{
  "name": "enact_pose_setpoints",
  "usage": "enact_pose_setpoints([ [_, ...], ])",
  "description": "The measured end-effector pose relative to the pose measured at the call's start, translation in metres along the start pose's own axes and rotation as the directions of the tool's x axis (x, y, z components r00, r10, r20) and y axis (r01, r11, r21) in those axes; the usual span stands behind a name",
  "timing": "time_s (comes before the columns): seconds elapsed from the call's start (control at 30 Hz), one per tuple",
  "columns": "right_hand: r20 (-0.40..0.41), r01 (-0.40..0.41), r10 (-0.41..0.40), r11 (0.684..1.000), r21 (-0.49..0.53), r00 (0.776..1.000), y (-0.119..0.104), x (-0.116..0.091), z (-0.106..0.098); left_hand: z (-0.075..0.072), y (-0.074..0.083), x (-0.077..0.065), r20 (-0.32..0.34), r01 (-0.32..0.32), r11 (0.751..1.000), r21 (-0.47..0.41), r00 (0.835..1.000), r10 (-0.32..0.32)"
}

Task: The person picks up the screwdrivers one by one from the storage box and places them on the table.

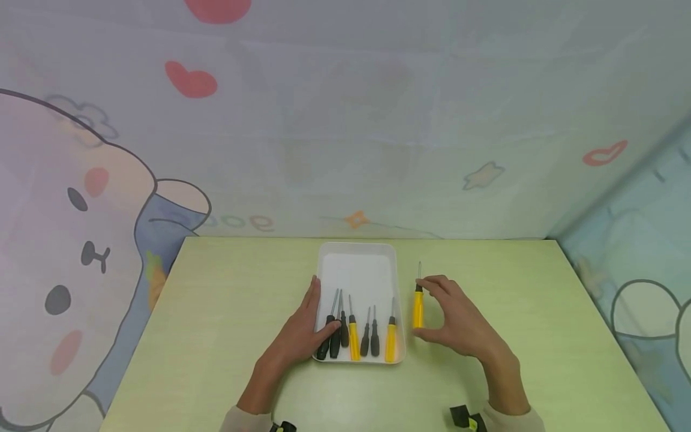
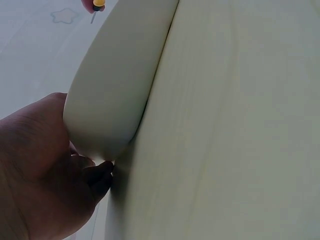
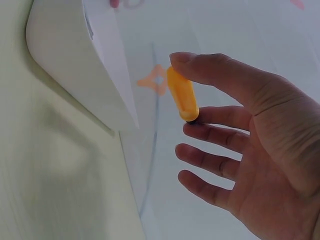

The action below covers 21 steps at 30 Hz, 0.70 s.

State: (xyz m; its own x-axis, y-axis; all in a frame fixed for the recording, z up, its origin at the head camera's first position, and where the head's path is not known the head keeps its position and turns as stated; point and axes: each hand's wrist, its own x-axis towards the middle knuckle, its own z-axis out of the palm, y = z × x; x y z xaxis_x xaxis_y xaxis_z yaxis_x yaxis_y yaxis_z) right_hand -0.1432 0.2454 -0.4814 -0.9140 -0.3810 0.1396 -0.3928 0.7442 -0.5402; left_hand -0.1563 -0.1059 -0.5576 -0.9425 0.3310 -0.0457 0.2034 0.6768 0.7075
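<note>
My left hand (image 1: 298, 333) holds the left side of a white tray (image 1: 356, 264), the thumb reaching over the rim above the black screwdriver handles and the other fingers along the outer wall. Close up in the left wrist view, the fingers curl at the tray's outer corner (image 2: 107, 100). Just right of the tray, my right hand (image 1: 464, 321) pinches a yellow screwdriver (image 1: 418, 309) lengthwise, with its tip pointing away from me. The right wrist view has the thumb on the butt of the yellow handle (image 3: 182, 92) and a forefinger near the black collar.
Inside the tray's near half lie several screwdrivers: black-handled ones (image 1: 335, 342) to the left, a yellow one (image 1: 353, 342), small dark ones (image 1: 375, 342), and another yellow one (image 1: 391, 345) at the right. Around it spreads a pale wooden table (image 1: 232, 300), with a printed cloth (image 1: 378, 120) behind.
</note>
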Motion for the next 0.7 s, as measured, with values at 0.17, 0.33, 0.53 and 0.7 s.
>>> enact_pose_setpoints([
  [0.17,-0.004,0.0,0.0,1.0,-0.009,1.0,0.003,0.001,0.003,0.001,0.0,0.001,-0.003,0.003,1.0,-0.003,1.0,-0.003],
  [0.33,0.013,-0.006,0.006,1.0,-0.009,1.0,0.005,0.002,0.007,0.002,-0.001,0.002,-0.007,0.0,1.0,-0.001,1.0,0.0],
  [0.53,0.031,-0.021,0.022,1.0,-0.015,0.999,0.008,0.003,0.011,0.002,-0.001,0.001,-0.008,-0.004,1.0,-0.002,1.0,0.004],
  [0.7,0.041,-0.029,0.029,0.999,-0.016,0.999,0.009,0.004,0.013,0.002,-0.002,0.001,-0.01,-0.003,1.0,0.0,1.0,0.003],
])
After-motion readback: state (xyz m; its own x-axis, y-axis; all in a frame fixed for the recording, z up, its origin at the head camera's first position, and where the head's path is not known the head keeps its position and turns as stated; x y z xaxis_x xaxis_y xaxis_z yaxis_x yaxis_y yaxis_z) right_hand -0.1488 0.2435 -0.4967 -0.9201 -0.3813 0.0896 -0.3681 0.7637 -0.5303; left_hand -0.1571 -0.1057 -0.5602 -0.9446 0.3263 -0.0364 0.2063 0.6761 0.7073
